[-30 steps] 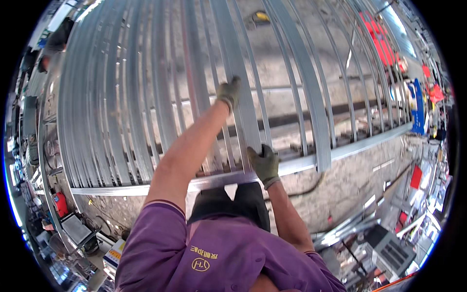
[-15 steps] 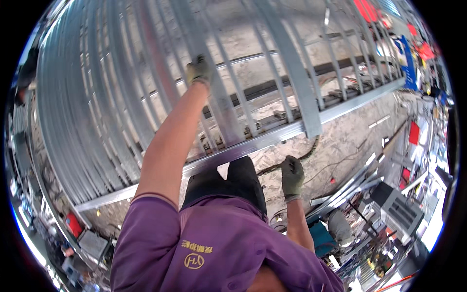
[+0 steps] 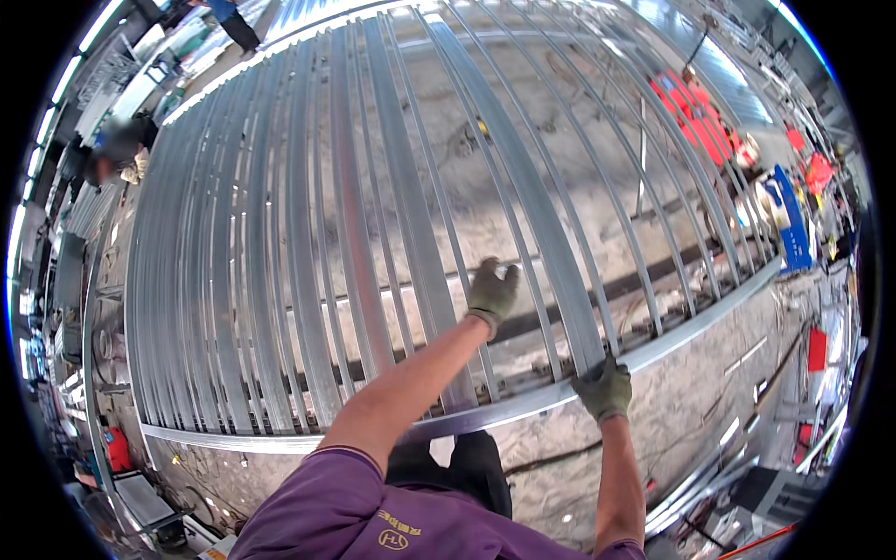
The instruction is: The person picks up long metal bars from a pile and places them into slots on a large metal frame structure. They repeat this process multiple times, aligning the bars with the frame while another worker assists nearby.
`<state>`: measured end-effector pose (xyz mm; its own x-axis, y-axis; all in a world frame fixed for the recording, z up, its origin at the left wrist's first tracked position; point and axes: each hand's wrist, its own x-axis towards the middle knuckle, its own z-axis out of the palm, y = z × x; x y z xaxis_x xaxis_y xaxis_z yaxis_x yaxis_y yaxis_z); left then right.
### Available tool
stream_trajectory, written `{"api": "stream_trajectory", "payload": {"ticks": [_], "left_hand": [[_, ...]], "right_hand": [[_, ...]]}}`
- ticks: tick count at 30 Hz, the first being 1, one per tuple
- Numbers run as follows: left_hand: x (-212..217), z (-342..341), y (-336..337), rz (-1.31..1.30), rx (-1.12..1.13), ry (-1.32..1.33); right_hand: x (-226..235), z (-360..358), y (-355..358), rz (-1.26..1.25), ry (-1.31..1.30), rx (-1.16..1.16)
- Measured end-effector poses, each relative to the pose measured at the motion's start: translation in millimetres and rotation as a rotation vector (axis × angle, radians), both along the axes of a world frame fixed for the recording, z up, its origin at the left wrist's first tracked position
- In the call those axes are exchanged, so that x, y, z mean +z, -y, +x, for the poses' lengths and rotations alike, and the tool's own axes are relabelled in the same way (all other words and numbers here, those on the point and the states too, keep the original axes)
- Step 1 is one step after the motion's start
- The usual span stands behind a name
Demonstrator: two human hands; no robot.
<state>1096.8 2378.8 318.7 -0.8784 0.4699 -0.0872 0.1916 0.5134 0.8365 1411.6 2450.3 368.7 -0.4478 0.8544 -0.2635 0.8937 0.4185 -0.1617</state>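
Note:
A row of long silvery metal slats [image 3: 415, 219], wide and narrow, lies across a front metal rail [image 3: 504, 411]. My left hand [image 3: 493, 291], in a grey-green glove, hovers over the slats beside a narrow bar, fingers apart and holding nothing. My right hand [image 3: 605, 390], gloved alike, is at the front rail with its fingers closed around the near end of a wide slat [image 3: 551, 252]. The hand covers that end. One slat further left carries a reddish streak [image 3: 353, 215].
Red objects [image 3: 691, 117] and a blue panel [image 3: 791, 219] stand at the far right. Metal strips [image 3: 695, 499] lie on the floor at lower right, near a dark cable [image 3: 560, 457]. A person [image 3: 121, 149] is at the far left, another [image 3: 231, 21] at the back.
My left hand has left the wide slat it rested on and moved right. My right hand has risen from beside my leg to the wide slat's near end. The view has tilted up.

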Motion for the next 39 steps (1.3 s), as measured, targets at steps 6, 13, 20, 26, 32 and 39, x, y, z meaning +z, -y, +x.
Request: {"api": "stream_trajectory", "payload": {"ticks": [6, 13, 20, 26, 32, 39], "left_hand": [[-3.1, -42.7, -98.9, 0.242, 0.114, 0.963], [39.7, -47.0, -89.6, 0.302, 0.275, 0.901], [9.6, -14.1, -45.2, 0.296, 0.271, 0.686], [-18.0, -106.2, -38.5, 0.054, 0.334, 0.462], [-19.6, -138.9, -45.9, 0.012, 0.314, 0.41], [-72.6, -137.9, -46.3, 0.164, 0.315, 0.532]], "right_hand": [[86.7, -39.7, 27.7, -0.141, -0.045, 0.043], [67.3, -40.8, 88.0, 0.176, -0.311, -0.019], [37.2, -10.8, 117.9, -0.151, -0.338, -0.017], [25.2, -76.0, 102.8, -0.087, -0.492, 0.089], [10.4, -113.6, 97.2, -0.268, -0.452, 0.021], [25.1, -72.1, 113.6, 0.029, -0.607, 0.159]]}}
